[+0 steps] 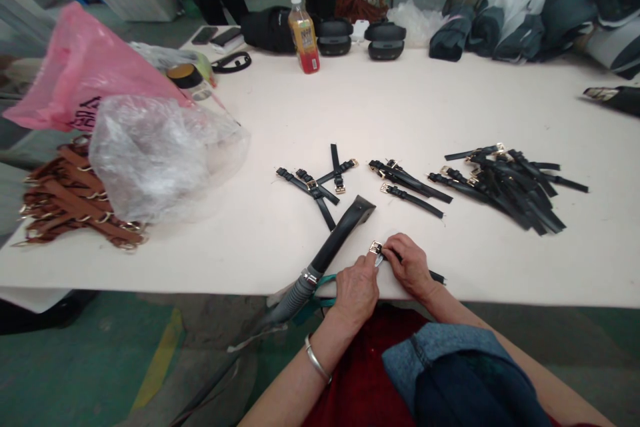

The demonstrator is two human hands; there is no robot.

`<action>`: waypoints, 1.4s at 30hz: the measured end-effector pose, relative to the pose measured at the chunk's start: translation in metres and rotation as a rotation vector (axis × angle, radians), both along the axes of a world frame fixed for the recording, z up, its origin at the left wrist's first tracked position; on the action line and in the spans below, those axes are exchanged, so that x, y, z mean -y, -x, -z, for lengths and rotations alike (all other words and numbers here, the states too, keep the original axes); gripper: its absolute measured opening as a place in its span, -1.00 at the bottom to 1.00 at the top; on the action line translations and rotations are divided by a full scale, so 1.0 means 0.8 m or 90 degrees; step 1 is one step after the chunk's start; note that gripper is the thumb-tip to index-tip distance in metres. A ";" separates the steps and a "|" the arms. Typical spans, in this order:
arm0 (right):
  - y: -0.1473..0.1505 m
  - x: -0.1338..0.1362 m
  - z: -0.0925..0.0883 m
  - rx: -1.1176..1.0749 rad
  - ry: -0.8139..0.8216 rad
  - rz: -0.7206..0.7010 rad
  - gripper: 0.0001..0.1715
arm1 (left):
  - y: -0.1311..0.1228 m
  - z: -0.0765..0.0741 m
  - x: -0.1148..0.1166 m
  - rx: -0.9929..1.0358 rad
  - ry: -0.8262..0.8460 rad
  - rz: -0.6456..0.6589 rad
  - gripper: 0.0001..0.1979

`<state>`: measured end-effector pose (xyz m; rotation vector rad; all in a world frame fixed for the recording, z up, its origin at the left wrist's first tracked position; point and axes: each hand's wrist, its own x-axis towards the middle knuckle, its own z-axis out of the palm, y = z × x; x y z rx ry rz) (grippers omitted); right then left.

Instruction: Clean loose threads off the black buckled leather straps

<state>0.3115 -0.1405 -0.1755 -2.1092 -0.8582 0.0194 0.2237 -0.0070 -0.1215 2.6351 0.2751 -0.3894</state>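
The right hand (407,268) pinches a black strap (437,277) by its buckle (375,248) while the left hand (357,285) grips what seem to be scissors (379,259), best kept from nicking the strap.

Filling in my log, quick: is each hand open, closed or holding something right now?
Left hand: curled beside the buckle; its grip can't be told.
Right hand: closed, pinching the black strap near that buckle.

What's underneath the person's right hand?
Seemingly one black strap: its buckle shows on one side of the right hand, its plain end on the other. The hand covers the middle.
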 end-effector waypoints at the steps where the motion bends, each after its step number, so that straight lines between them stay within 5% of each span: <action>1: 0.000 0.000 -0.001 -0.001 0.001 -0.002 -0.82 | 0.000 0.001 0.000 0.003 0.005 0.001 -0.60; 7: 0.001 -0.004 -0.011 -0.056 -0.036 0.011 -0.78 | 0.002 0.000 -0.003 0.012 0.031 -0.009 -0.64; 12: -0.017 0.015 -0.033 -0.182 -0.135 0.215 -0.71 | 0.004 -0.002 -0.006 0.007 0.063 -0.041 -0.69; 16: -0.036 0.059 -0.052 -0.179 -0.043 0.316 -0.65 | 0.006 -0.005 -0.010 0.005 0.099 -0.083 -0.74; 19: -0.037 0.098 -0.065 -0.120 0.181 0.276 -0.63 | 0.012 -0.007 -0.012 -0.002 0.135 -0.113 -0.76; 22: -0.026 0.132 -0.081 -0.144 0.411 0.096 -0.75 | 0.023 -0.009 -0.013 -0.011 0.180 -0.121 -0.76; 24: -0.016 0.146 -0.091 -0.230 0.452 -0.080 -0.85 | 0.033 -0.015 -0.013 -0.023 0.252 -0.123 -0.77; 26: -0.009 0.149 -0.097 -0.284 0.412 -0.184 -0.67 | 0.042 -0.026 -0.012 -0.057 0.352 -0.111 -0.79; 30: -0.006 0.116 -0.083 -0.186 0.303 -0.054 -0.58 | 0.052 -0.065 -0.008 -0.195 0.577 -0.038 -0.81; 35: -0.002 0.057 -0.058 -0.050 0.342 0.007 -0.68 | 0.051 -0.101 -0.006 -0.256 0.726 -0.038 -0.78; 38: -0.004 0.050 -0.060 -0.072 0.320 0.006 -0.78 | 0.054 -0.095 -0.010 -0.214 0.715 -0.078 -0.76; 42: -0.036 0.084 -0.069 -0.072 0.214 0.071 -0.77 | 0.062 -0.070 -0.014 -0.170 0.724 -0.163 -0.67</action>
